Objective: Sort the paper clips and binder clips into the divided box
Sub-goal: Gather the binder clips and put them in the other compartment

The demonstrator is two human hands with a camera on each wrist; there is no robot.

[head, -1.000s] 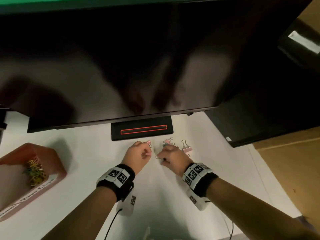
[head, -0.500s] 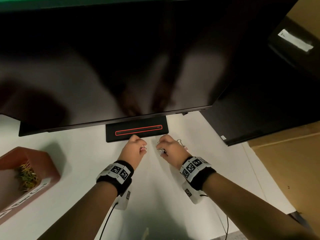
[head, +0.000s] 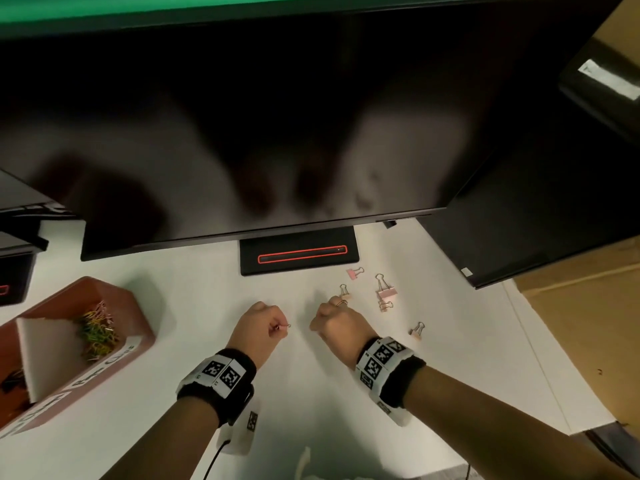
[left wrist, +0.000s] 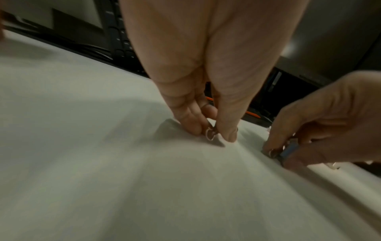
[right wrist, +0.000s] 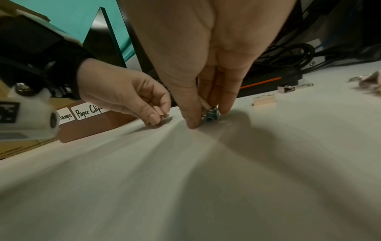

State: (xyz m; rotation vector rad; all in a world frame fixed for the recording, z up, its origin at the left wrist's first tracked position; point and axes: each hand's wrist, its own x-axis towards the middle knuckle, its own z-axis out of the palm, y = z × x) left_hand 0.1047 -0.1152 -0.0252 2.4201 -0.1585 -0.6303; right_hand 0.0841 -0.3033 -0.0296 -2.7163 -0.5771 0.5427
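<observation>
A white desk (head: 311,393) fills the lower part of the view. A big dark monitor (head: 242,116) stands over it on a black base (head: 298,268) with a red line. A cardboard surface (head: 588,323) lies at right.

left hand (head: 260,326): fingers pinched, low | right hand (head: 337,322): pinched, seemingly touching surface
</observation>
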